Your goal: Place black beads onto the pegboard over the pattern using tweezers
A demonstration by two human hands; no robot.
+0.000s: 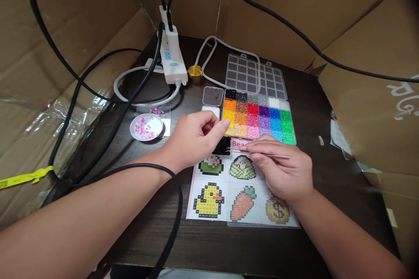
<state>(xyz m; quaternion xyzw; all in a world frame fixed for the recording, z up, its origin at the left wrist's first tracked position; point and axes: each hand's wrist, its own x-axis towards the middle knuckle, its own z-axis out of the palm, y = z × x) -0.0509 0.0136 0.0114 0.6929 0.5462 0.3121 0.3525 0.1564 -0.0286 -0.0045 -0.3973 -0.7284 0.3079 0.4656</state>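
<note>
Pink tweezers (276, 155) are held in my right hand (284, 166), their tips pointing left over a small box of black beads (222, 146). My left hand (199, 137) hovers just left of and above that box, thumb and forefinger pressed together; whatever they hold, if anything, is too small to make out. Behind both hands lies a divided case of coloured beads (264, 111). Under my right hand is a clear pegboard (262, 222) over a pattern sheet (193, 213) showing a duck, a carrot and a coin.
A white dish of pink beads (146, 127) rests on a small pegboard (166, 115) at the left. Farther back are a power strip (174, 63), a gold cup (195, 74) and an open case lid (242, 74). A black cable (180, 213) crosses my left forearm. Cardboard walls surround the table.
</note>
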